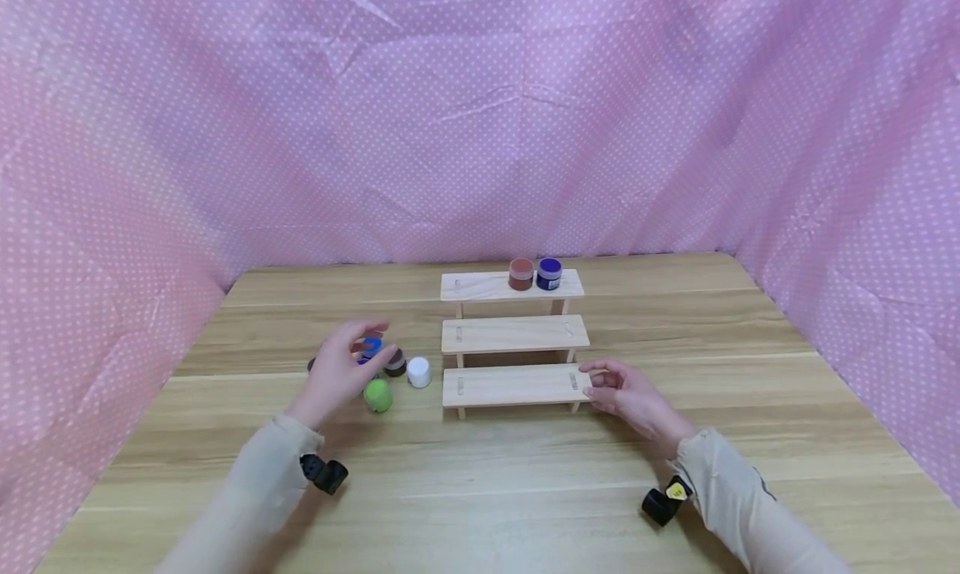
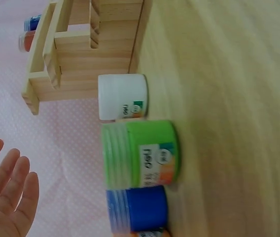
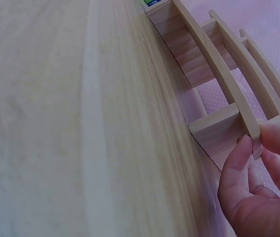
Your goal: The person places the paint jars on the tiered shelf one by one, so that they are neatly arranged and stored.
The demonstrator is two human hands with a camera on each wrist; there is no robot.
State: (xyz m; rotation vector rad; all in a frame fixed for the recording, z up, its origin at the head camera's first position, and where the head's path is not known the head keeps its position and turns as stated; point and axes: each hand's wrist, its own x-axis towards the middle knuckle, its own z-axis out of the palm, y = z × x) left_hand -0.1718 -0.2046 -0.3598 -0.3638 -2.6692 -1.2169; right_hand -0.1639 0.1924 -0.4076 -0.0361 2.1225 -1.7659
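My left hand [image 1: 339,376] hovers above a cluster of small paint jars, its fingers apart and nothing between them. Below and around it are a green jar [image 2: 152,154], a white jar [image 2: 122,97], a blue jar [image 2: 147,209] and a dark jar [image 1: 395,364]; the hand partly hides the group. With thumb and fingers my right hand [image 1: 632,397] pinches the right end of the lowest step of a three-step wooden display rack [image 1: 517,386]. A reddish-brown jar [image 1: 521,275] and a dark blue jar [image 1: 550,275] stand side by side on the top step.
The rack stands on a wood-grain table [image 1: 480,491]. A pink polka-dot cloth [image 1: 480,124] hangs behind the table and along both sides. The white jar is the one nearest the rack's left end.
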